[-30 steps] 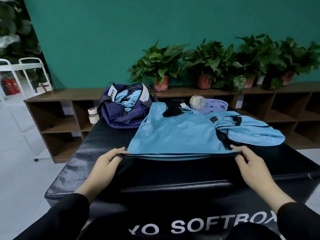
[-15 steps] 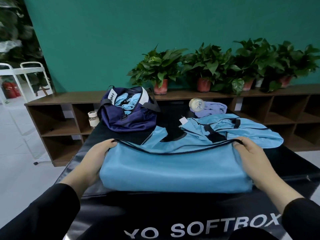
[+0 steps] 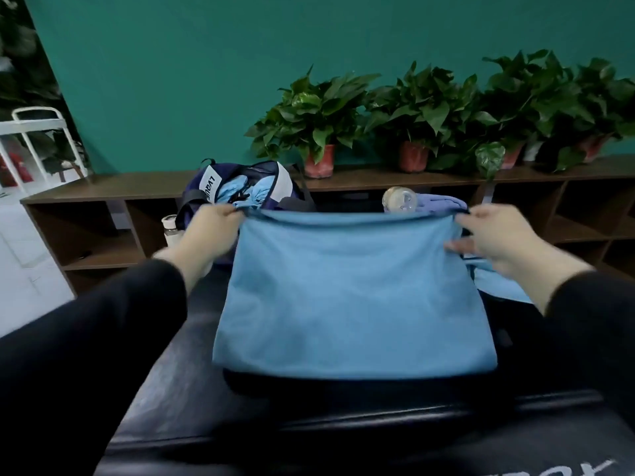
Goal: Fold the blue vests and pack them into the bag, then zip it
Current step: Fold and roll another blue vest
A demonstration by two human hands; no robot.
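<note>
Both hands pinch the blue vest (image 3: pixel 350 297) by its dark-trimmed far edge, left hand (image 3: pixel 209 231) and right hand (image 3: pixel 494 238) at the corners, above the black surface (image 3: pixel 192 389); the navy bag (image 3: pixel 240 190) sits far left.

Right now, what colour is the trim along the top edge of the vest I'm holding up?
Dark navy or black piping edges the light blue vest, clearest in the head view.

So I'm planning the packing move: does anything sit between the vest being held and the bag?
Nothing visible does. Both hands, left and right, pinch the blue vest by its far edge; the open navy bag lies just beyond.
</note>
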